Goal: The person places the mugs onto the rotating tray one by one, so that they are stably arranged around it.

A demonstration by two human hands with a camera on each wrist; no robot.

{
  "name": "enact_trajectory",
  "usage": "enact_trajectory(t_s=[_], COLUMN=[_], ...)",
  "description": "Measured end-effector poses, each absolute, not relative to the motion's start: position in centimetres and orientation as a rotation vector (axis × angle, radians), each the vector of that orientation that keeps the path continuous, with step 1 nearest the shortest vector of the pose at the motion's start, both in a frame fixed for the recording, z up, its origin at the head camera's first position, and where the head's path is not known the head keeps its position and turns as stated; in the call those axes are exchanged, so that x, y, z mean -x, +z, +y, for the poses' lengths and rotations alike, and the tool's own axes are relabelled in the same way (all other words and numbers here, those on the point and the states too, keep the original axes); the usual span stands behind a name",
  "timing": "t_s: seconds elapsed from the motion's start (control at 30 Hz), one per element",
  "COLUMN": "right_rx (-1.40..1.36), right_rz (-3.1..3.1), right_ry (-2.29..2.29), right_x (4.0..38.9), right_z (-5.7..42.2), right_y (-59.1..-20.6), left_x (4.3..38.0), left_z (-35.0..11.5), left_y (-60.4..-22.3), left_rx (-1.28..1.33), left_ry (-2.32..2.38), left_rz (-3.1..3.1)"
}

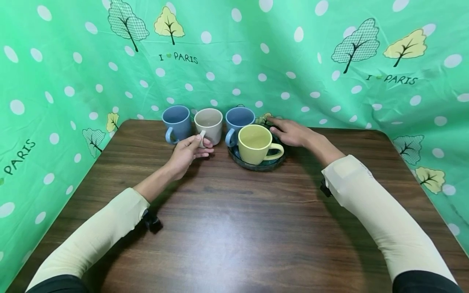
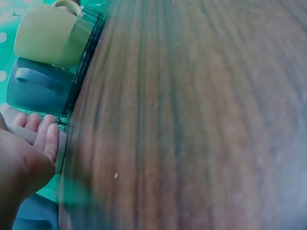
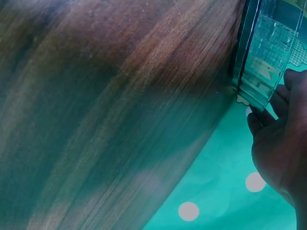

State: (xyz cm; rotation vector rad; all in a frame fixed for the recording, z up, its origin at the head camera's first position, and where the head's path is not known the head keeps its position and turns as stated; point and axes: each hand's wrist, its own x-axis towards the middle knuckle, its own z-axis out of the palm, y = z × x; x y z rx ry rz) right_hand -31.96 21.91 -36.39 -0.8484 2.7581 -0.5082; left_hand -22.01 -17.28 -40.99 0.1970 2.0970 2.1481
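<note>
My left hand (image 1: 184, 156) pinches the handle of a cream mug (image 1: 213, 116), which stands upright near the table's back edge; a blue mug (image 1: 179, 122) is just left of it. To its right, a dark clear glass dish (image 1: 253, 166) bears a yellow mug (image 1: 253, 142) and, behind that, another blue mug (image 1: 240, 116). At the dish's far right side lies my right hand (image 1: 293, 133), fingers stretched forward and the thumb close to the rim. In the right wrist view, its fingertips (image 3: 256, 120) are right at the corner of the glass wall.
The dark wooden table (image 1: 227, 228) reaches toward me from the row of mugs. Green dotted cloth (image 1: 234, 61) hangs behind the table and along both sides, close to its back edge.
</note>
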Motion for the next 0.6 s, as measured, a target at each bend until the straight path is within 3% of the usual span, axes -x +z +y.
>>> enact_trajectory(t_s=[0.6], right_rx=[0.865], right_rz=[2.745], right_ry=[-0.516], right_x=[31.58], right_z=[22.09], right_y=[-36.71], left_x=[21.65], left_z=[-16.34], left_y=[-40.68], left_rx=[-0.13], left_ry=[2.163], left_rz=[2.23])
